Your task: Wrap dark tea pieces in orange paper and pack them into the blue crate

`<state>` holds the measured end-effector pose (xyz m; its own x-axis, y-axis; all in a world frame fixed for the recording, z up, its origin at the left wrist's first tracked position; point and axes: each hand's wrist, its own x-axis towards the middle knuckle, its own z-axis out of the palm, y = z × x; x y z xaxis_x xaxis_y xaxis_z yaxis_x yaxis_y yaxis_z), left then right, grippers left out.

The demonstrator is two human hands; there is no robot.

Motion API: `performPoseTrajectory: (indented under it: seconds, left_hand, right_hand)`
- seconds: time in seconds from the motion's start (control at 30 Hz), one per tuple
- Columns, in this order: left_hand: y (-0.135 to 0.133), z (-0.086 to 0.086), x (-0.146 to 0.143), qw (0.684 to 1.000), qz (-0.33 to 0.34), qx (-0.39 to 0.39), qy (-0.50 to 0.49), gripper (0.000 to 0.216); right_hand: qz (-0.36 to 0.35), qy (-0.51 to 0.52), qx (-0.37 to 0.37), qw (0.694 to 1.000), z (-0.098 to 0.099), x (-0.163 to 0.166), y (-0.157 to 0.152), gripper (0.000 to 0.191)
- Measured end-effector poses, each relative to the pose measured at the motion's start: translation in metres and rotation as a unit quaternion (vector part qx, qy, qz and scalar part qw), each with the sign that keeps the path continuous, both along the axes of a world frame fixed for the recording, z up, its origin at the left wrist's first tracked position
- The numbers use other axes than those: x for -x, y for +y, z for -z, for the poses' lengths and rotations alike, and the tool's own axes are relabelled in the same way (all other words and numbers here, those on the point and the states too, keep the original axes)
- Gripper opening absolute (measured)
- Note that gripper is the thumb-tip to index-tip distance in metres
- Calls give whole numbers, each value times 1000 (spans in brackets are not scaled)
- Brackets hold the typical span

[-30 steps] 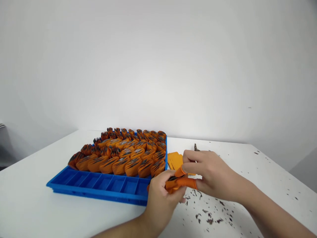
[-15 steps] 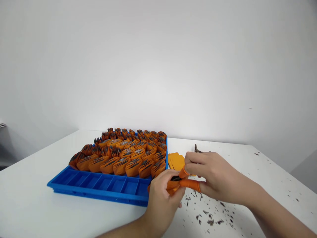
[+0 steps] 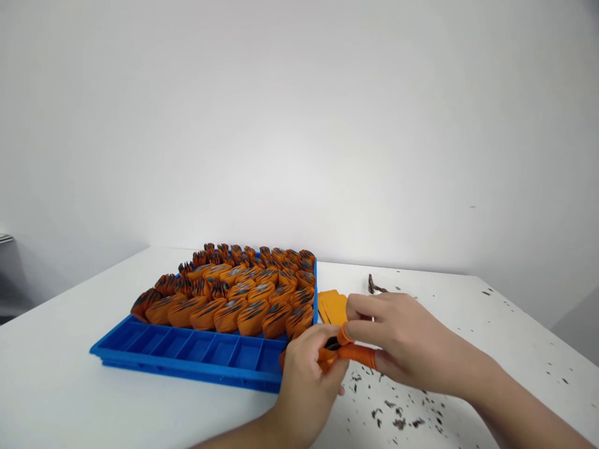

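Observation:
In front of the tray's right corner, my left hand (image 3: 306,380) is closed around a bundle of orange pieces (image 3: 326,360) with something dark between them. My right hand (image 3: 397,340), with orange finger covers (image 3: 358,355) on thumb and forefinger, pinches at the dark part from the right. Its fingertips touch the bundle; exactly what lies between them is hidden. Beside the hands stands a blue compartment tray (image 3: 187,368), filled with rows of similar orange-and-dark bundles (image 3: 253,318). The compartments of its front row show bare blue floors.
A stack of flat orange pieces (image 3: 331,307) lies right of the tray, partly behind my right hand. Farther back is a dark, shrivelled strip (image 3: 374,285). Dark crumbs (image 3: 399,424) are scattered over the white table (image 3: 56,386), and a white wall rises behind it.
My right hand has shifted slightly down and its pinching fingers have drawn closer to the bundle. My left hand keeps its hold. The whole view has moved a touch.

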<state>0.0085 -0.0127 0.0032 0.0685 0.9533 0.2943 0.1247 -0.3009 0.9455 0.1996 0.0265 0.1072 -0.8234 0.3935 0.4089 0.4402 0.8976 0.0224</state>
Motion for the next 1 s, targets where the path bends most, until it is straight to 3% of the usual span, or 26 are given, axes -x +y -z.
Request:
performPoseTrajectory:
  seconds: [0.23,0.33,0.53,0.7,1.0]
  left_hand:
    - [-2,-11,1,993,-40,-98,53,18]
    - [-5,-11,0,995,-26,-63,75,13]
    - [-9,-4,0,997,13,-7,72,25]
    - [-11,-2,-1,993,-1,-35,112,23]
    - [-13,8,-7,994,47,50,80,20]
  right_hand:
    - [-11,26,42,999,-13,-13,-1,24]
    - [-11,52,72,996,-19,-18,-3,22]
    - [0,41,99,994,-25,-17,-9,17]
    - [48,-21,101,993,-23,-12,-14,14]
    - [66,-89,141,984,-17,-7,-19,18]
